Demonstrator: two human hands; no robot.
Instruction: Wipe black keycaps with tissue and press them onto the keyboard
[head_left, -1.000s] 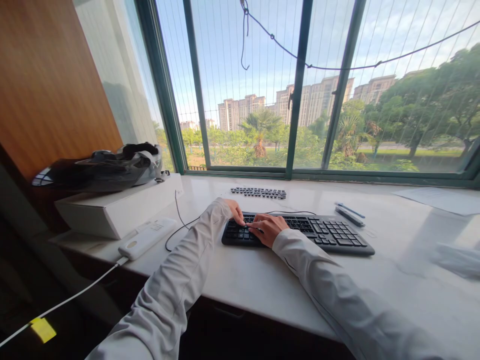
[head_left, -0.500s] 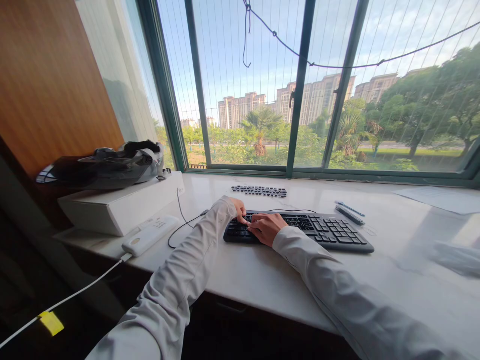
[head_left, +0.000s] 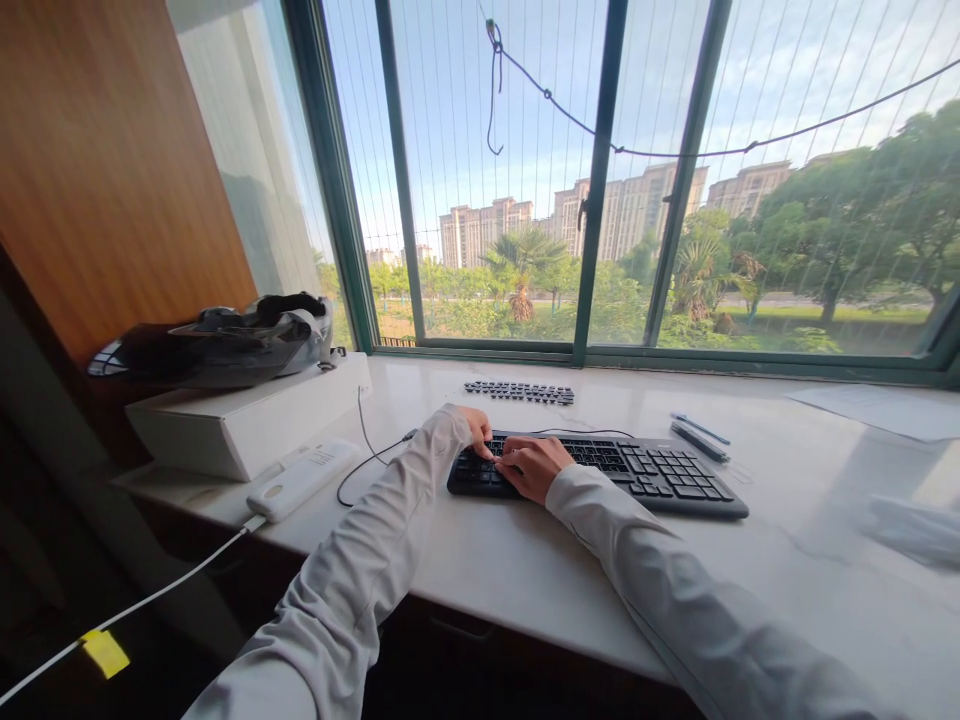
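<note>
1. Both my hands are on the black keyboard (head_left: 600,472), which lies flat on the white counter (head_left: 510,560) in front of the window.
2. My left hand (head_left: 475,432) sits at the keyboard's far left edge, fingers curled down onto the keys; whether they pinch anything I cannot tell, since the sleeve hides most of them.
3. My right hand (head_left: 534,466) is just beside it, over the left block of keys, fingers bent and close together, tips touching the keys.
4. A loose strip of keycaps (head_left: 519,392) lies behind the keyboard, near the window frame.
5. Two pens (head_left: 699,436) rest just beyond the keyboard's right end.
6. To my left, a white box (head_left: 247,420) carries a dark helmet (head_left: 217,340); a white power bank (head_left: 301,478) lies in front of it, cable attached.
</note>
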